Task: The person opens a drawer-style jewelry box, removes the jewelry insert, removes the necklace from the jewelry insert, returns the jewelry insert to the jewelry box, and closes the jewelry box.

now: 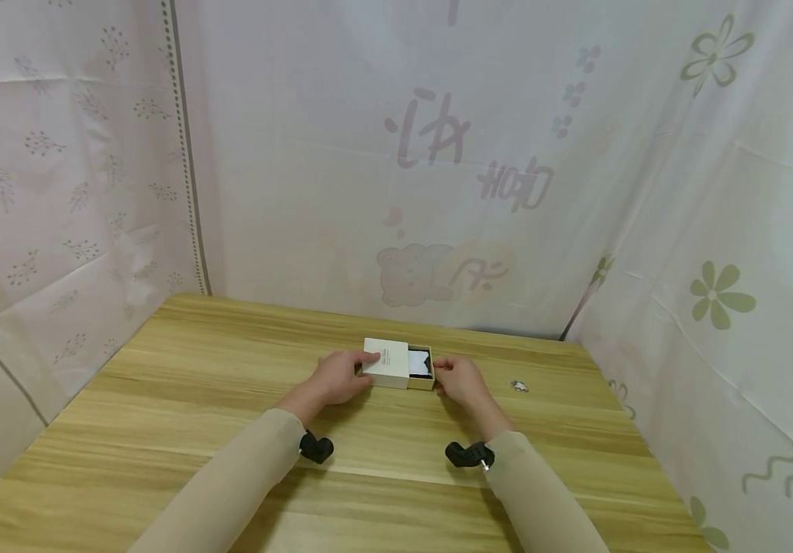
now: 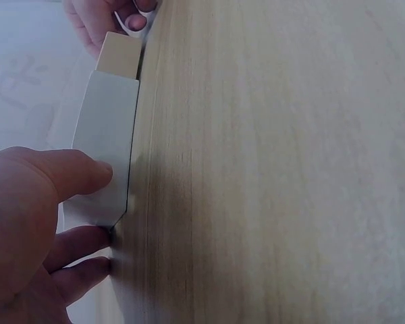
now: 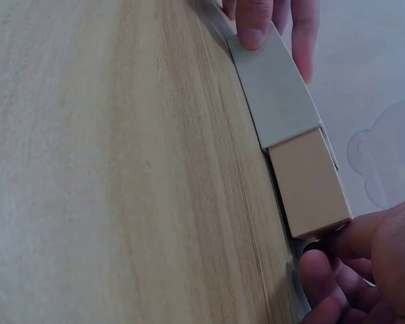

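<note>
A small white sliding gift box lies on the table, its printed outer sleeve (image 1: 388, 355) on the left and its tan drawer (image 3: 310, 182) partly out on the right. Inside the drawer, a white piece (image 1: 418, 363) shows against a dark lining. My left hand (image 1: 338, 376) grips the sleeve's left end, the thumb along its near side in the left wrist view. At the drawer's outer end, my right hand (image 1: 464, 381) pinches with thumb and fingers, where a small dark bit (image 3: 315, 246) shows between them.
A small silvery object (image 1: 520, 385) lies on the wooden table (image 1: 396, 499), right of my right hand. Behind the table's far edge hangs a pale printed curtain (image 1: 299, 153), which also runs along both sides. Black wrist cameras (image 1: 316, 447) sit at both cuffs.
</note>
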### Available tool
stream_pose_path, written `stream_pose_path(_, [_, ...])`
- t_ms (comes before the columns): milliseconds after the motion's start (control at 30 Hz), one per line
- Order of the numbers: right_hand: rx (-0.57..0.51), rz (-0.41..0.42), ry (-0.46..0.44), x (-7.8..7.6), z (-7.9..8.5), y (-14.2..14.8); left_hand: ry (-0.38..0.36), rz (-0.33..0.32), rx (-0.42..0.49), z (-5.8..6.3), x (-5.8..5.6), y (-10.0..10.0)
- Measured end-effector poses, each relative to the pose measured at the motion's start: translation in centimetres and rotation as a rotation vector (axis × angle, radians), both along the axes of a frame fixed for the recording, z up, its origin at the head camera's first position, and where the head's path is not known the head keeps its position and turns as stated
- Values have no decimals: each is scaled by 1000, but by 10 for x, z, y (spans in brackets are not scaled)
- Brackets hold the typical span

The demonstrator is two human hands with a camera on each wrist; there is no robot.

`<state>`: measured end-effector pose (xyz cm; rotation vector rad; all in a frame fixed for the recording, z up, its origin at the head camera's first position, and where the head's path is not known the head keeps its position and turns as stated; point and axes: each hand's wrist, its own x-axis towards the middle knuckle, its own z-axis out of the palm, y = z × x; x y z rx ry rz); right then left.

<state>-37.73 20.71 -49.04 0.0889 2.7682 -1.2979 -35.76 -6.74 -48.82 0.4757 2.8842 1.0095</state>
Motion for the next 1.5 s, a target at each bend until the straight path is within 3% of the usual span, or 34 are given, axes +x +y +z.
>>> stream_pose_path(1100, [13,20,18,-2,0,-10,0,7,-11,-4,-5,0])
stream_pose_path(1500, [8,37,42,-1,0,-12,-10,8,-2,0,-1,1])
